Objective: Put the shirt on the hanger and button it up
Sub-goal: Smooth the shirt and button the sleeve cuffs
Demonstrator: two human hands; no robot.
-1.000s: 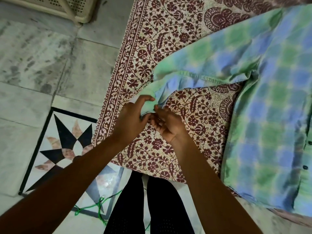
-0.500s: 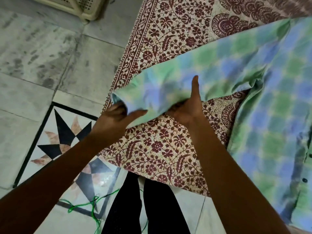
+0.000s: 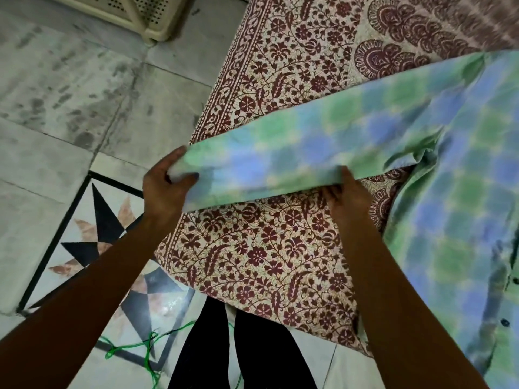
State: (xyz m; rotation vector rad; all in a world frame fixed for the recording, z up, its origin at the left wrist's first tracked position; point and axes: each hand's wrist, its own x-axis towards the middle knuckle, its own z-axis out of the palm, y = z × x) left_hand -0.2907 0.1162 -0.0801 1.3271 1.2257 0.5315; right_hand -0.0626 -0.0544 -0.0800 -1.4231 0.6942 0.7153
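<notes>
- In the head view, toward 3 o'clock, the shirt [image 3: 455,220] is spread on the bed [image 3: 266,262], which has a printed cover. The body is laid flat, probably so that the front can be reached.
- One sleeve [image 3: 295,153] is drawn out from the body toward 9 o'clock and held taut just above the bed, apparently to be straightened.
- Its cuff end is gripped by the left hand [image 3: 165,189], with the fingers curled round the cloth.
- Its lower edge is pinched by the right hand [image 3: 345,192], whose fingers are partly hidden beneath the fabric.
- Counted:
  - one shirt
  - one sleeve in view
  - two hands
  - two dark buttons [image 3: 504,322] at 4 o'clock
  - one green cord [image 3: 146,343] on the floor [image 3: 56,108] at 7 o'clock
- No hanger is seen, so the hanging step is judged not yet begun.
</notes>
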